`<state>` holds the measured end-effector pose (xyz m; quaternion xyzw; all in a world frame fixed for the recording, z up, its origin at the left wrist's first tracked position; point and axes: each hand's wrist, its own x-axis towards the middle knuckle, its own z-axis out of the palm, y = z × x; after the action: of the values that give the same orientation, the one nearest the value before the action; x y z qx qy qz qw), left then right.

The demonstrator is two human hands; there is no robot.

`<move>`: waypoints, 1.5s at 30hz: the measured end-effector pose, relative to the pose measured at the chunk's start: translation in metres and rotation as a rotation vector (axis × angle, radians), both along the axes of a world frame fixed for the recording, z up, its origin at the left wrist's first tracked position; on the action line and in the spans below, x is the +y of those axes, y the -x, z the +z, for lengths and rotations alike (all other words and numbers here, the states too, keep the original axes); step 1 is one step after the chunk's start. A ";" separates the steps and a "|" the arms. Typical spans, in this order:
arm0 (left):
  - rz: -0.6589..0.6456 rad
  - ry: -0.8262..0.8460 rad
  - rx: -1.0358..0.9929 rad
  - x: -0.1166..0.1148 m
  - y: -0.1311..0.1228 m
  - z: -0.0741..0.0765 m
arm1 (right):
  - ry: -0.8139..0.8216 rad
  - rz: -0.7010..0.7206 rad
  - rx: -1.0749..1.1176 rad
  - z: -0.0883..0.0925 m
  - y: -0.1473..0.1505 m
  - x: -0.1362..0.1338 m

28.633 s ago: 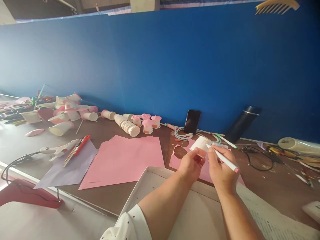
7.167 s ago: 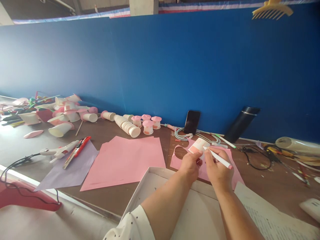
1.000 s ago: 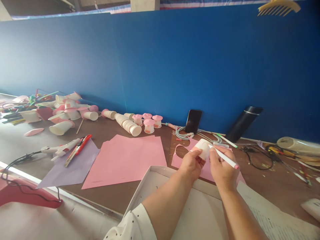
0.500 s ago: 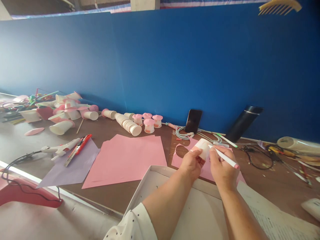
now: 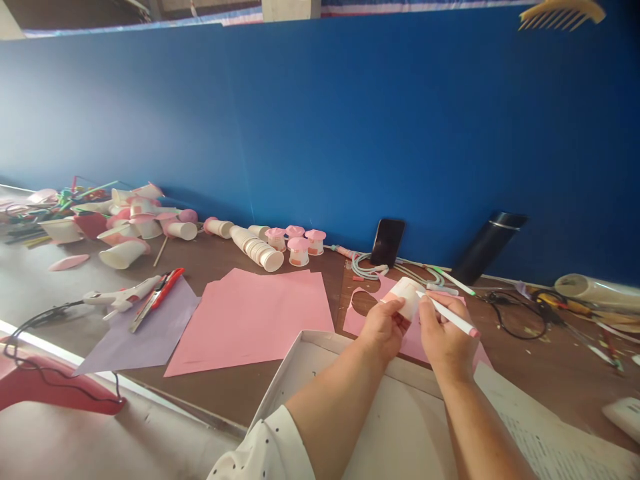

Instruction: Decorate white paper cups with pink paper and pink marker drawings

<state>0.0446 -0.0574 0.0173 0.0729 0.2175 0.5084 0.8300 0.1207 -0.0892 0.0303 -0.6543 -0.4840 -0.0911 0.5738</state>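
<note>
My left hand is closed around a small white paper cup with a pink patch, tilted on its side. In my right hand is a white marker with a pinkish end, its tip at the cup's wall; whether it touches I cannot tell. Under my hands lies cut pink paper with a round hole in it. Several small cups with pink paper roofs stand upright near the wall, beside a stack of white paper cups lying on its side.
A white box lid lies below my forearms. Left are pink sheets, a utility knife on purple paper, a glue gun and piled cups. A phone and a black bottle lean against the blue wall.
Almost nothing differs. The marker tip and my right hand have shifted very slightly at the cup, while both hands keep their hold.
</note>
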 end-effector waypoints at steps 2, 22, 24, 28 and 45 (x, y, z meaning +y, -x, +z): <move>0.003 -0.003 0.000 0.000 0.000 -0.001 | -0.004 0.009 -0.001 -0.001 -0.001 0.000; 0.001 0.010 0.000 0.000 0.000 0.000 | 0.033 -0.014 0.024 -0.002 0.000 0.000; 0.001 0.008 -0.001 0.000 0.000 0.000 | 0.032 -0.009 0.021 -0.002 0.000 0.000; -0.007 0.015 0.005 0.000 0.001 0.000 | 0.041 -0.013 0.018 -0.002 0.000 -0.001; 0.006 0.018 -0.009 0.000 0.001 -0.001 | 0.048 -0.011 0.013 -0.001 0.002 -0.001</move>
<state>0.0439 -0.0573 0.0166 0.0624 0.2185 0.5090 0.8302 0.1191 -0.0898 0.0289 -0.6712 -0.4789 -0.0781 0.5605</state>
